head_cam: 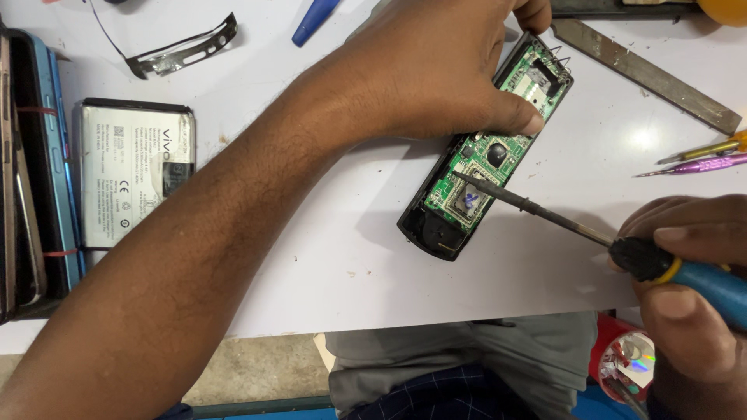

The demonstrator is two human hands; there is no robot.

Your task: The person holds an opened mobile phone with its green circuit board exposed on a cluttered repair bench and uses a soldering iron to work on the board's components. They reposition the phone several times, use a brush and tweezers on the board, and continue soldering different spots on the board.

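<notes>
An opened small black device [436, 229] with a green circuit board [486, 167] lies tilted on the white table [350, 257]. My left hand [443, 70] reaches across and presses down on its middle, thumb on the board's edge. My right hand [689, 288] grips a soldering iron [685, 272] with a blue and yellow handle. Its dark tip [467, 181] touches the lower part of the board, beside a blue mark.
A flat grey phone battery [132, 171] lies at the left, next to stacked phone parts [35, 171]. A metal file [646, 74] and small screwdrivers [700, 159] lie at the right. A curved metal strip [183, 50] and a blue tool [315, 19] rest at the top.
</notes>
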